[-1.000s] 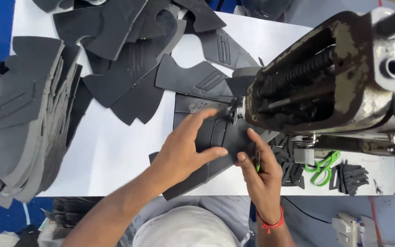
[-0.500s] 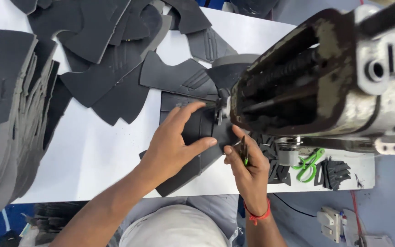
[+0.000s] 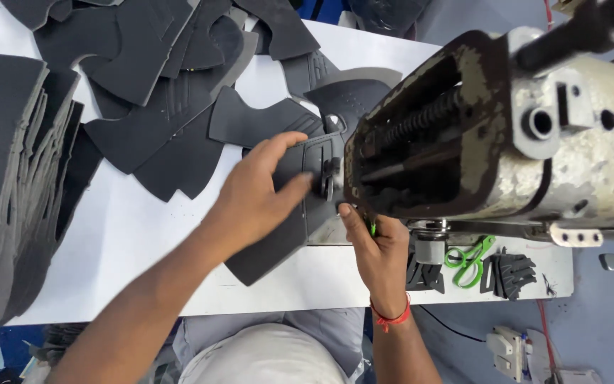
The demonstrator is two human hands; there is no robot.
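Note:
My left hand (image 3: pixel 254 195) lies flat on a dark grey cut shoe-upper piece (image 3: pixel 278 245), pressing it to the white table (image 3: pixel 143 235) at the needle end of a worn cream sewing machine (image 3: pixel 506 121). My right hand (image 3: pixel 374 245) grips the right edge of the same piece just under the machine head, with a small green-handled tool (image 3: pixel 373 227) between its fingers. The machine hides the fingertips of that hand and part of the piece.
Several loose dark grey cut pieces (image 3: pixel 172 85) are spread over the far part of the table. A thick stack of them (image 3: pixel 8 185) stands at the left edge. Green-handled scissors (image 3: pixel 469 257) and small black parts (image 3: pixel 509 274) lie under the machine at the right.
Both hands have slid the dark piece up and further under the machine head. The left hand has flattened out on top of it.

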